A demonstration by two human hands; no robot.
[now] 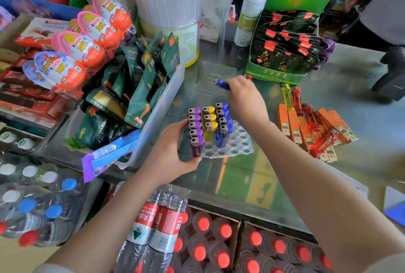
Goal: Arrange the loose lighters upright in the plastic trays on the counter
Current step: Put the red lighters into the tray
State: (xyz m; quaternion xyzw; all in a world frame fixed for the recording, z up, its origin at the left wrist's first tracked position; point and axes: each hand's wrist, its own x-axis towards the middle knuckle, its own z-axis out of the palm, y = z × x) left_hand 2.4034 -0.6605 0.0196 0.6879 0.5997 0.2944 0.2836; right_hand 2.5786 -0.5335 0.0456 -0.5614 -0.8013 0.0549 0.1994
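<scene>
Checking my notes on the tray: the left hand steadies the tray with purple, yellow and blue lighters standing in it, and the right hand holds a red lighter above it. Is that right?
Not quite. In the head view the lighter in the right hand is blue, not red. The rest stands: the left hand steadies the tray, where the purple lighters, yellow lighters and blue lighters stand upright.

The glass counter (pixel 341 106) carries a clear tray (pixel 238 144) held at its left edge, lighters standing in rows — purple, yellow, blue. Right of the grip lie loose orange and red lighters (pixel 315 128) (a scattered heap). Beyond the grip stand a green box (pixel 274 74) and a can (pixel 249 17); left, a snack bin (pixel 162 106).
</scene>
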